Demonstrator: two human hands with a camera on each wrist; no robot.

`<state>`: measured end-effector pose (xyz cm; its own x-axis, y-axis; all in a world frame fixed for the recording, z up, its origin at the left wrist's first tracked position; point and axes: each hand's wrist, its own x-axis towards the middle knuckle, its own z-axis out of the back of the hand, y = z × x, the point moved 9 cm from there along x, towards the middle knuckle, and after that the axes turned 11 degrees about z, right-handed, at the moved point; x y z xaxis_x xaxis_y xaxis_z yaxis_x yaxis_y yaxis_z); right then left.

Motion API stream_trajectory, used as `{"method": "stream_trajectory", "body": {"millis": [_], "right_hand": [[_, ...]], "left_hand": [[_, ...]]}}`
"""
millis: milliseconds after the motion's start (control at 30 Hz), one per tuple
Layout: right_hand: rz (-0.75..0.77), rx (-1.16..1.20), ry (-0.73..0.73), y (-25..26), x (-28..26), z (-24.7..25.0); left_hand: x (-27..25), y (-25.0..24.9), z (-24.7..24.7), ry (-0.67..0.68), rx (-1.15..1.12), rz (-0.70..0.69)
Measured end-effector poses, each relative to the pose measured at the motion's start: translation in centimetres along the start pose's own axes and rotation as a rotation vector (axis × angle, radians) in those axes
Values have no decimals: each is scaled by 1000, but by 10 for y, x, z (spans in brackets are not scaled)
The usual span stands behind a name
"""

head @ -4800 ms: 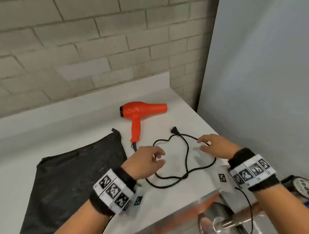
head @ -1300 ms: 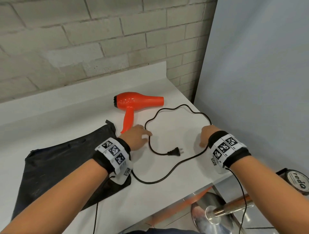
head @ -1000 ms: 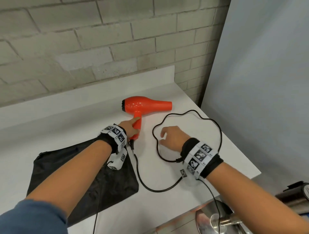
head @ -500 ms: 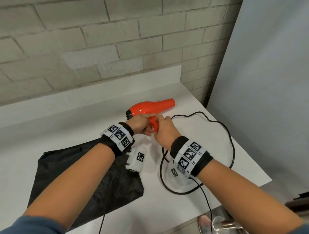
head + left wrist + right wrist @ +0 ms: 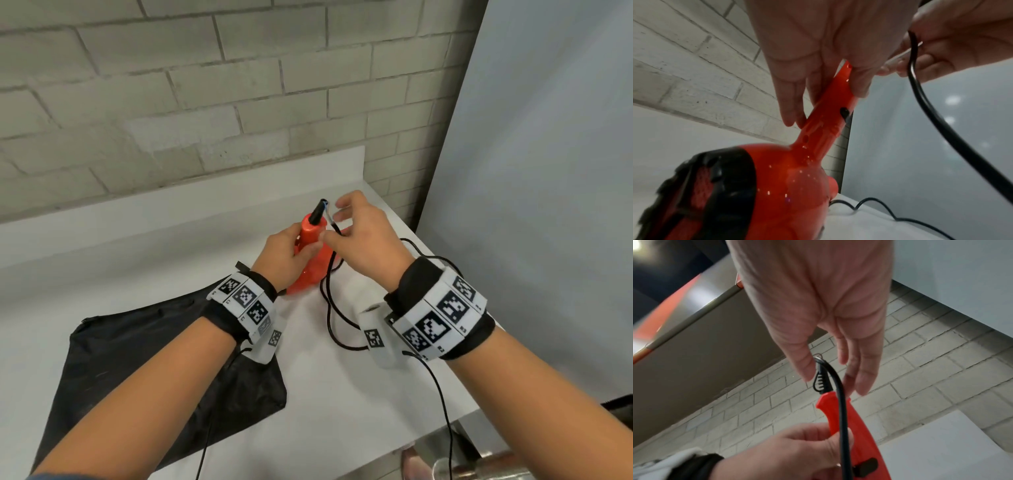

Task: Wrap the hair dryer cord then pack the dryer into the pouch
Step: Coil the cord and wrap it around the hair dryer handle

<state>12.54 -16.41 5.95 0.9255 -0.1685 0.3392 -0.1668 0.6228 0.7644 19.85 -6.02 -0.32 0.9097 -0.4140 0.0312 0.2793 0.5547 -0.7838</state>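
Your left hand grips the red hair dryer by its handle, fingers and thumb curled round it. The dryer stands handle-up with its body down by the white counter, and the black strain relief at the handle's end points up toward the brick wall. From the left wrist view the dryer body looks to be at or just above the counter; can't tell if it touches.

Your right hand is just beside the handle top. Thumb and index pinch the black cord close to where it leaves the strain relief; the other 3 fingers are loosely spread. In the right wrist view the cord bends over at the handle end and runs down along the handle, crossing your left thumb.

The rest of the cord hangs from your right hand and lies in loose curves on the counter, between the dryer and your right wrist. Plug not visible.

The black pouch lies flat on the counter under your left forearm, near the dryer but apart from it.
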Motion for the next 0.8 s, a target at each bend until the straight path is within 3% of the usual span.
{"method": "stream_trajectory", "body": {"millis": [233,400,467,567,633,800], "right_hand": [[163,107,-75,11,7,13],[343,-100,-78,31,26,33],[366,-171,-33,35,33,34],[427,-241,29,43,39,31],[471,-230,47,50,43,30],[534,-194,-30,67,48,42]], "left_hand": [[-11,1,5,35,-56,27],[-9,-1,5,156,-2,-5],[-7,-18,13,178,-107,-74],[-6,-58,48,49,-452,-227],[0,-82,62,-14,-462,-261],[11,-115,45,262,-385,-183]]}}
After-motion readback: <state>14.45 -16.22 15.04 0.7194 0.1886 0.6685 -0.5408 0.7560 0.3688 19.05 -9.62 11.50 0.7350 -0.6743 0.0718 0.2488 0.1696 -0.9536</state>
